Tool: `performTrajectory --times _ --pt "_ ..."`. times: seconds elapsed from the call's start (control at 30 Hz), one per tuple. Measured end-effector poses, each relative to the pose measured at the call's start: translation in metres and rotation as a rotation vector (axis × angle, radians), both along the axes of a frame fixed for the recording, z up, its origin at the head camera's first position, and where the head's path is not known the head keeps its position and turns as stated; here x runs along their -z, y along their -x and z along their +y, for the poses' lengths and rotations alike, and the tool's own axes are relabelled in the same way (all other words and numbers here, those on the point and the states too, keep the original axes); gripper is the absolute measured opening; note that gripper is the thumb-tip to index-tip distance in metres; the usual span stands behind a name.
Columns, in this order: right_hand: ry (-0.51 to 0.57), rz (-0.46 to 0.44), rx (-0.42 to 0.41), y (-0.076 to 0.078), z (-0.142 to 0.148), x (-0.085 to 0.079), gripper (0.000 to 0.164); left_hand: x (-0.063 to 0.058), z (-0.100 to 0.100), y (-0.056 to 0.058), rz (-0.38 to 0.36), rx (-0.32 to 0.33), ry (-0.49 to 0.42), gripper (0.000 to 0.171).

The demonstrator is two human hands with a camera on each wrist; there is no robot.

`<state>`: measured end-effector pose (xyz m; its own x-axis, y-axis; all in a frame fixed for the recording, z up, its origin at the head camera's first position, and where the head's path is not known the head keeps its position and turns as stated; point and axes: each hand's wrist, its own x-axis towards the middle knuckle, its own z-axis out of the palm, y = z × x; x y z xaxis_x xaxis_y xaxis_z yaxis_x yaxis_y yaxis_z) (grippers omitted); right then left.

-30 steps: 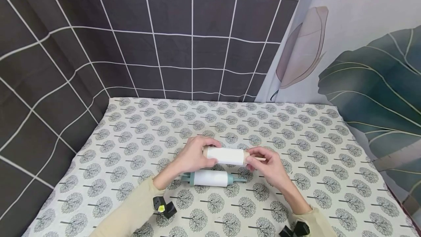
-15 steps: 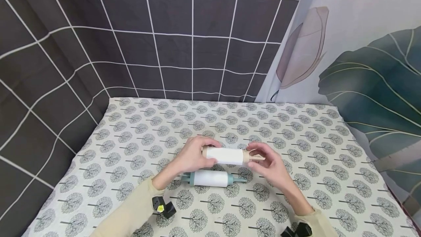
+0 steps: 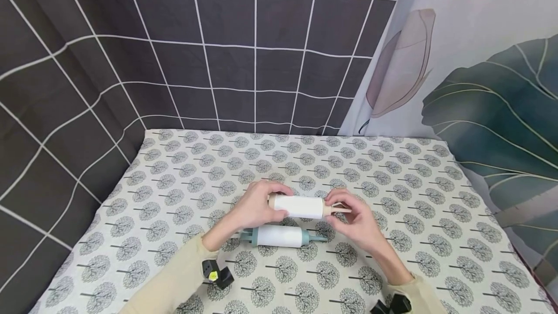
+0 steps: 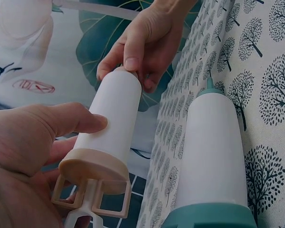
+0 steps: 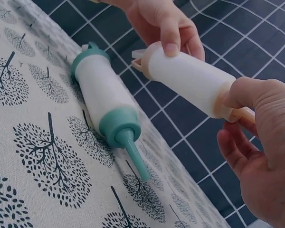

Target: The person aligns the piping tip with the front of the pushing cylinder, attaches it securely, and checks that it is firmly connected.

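Observation:
A syringe-like dispenser (image 3: 301, 206) with a white barrel and beige ends is held level by both hands over the tablecloth. My left hand (image 3: 257, 202) grips the barrel near its left end, thumb on the side. Beyond that end, beige square loops (image 4: 125, 202) stick out in the left wrist view. With thumb and fingers, my right hand (image 3: 359, 219) pinches the beige collar (image 5: 222, 102); a thin nozzle (image 5: 245, 114) points out past it. Just nearer to me lies a matching dispenser (image 3: 279, 236) with teal ends, its teal nozzle (image 5: 137, 159) pointing right.
A pale cloth (image 3: 283, 268) printed with dark trees covers the table. Behind it hangs a dark curtain (image 3: 279, 18) with white grid lines, and a leaf-patterned curtain (image 3: 501, 105) hangs on the right.
Half a second ago the right fingers were spread wider around the beige collar; now they close on it again. The left hand and the teal-ended dispenser stay where they were.

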<state>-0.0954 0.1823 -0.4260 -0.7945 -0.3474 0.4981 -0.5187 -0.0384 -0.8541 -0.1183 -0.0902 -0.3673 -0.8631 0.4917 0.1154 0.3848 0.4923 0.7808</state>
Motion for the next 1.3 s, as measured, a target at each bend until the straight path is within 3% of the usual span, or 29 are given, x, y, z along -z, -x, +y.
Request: performTrajectory --times 0.33,0.83,1.07,1.3 --pt "-0.058 -0.072 0.087 -0.0029 -0.0011 0.0002 0.032 -0.0013 0.0006 -0.0011 0.013 -0.011 0.006 0.043" --pt "-0.078 -0.137 0.136 -0.0032 -0.0009 0.0 0.024 -0.0023 0.0018 -0.0014 0.023 -0.027 0.046 0.044" --pt "-0.061 -0.051 0.067 -0.0021 -0.0008 -0.0035 0.045 -0.0003 0.0001 -0.0013 0.003 -0.028 0.022 0.045" --pt "-0.036 0.0 0.016 -0.0019 -0.0017 -0.0024 0.041 -0.0007 -0.0003 -0.0008 0.007 -0.021 0.015 0.045"
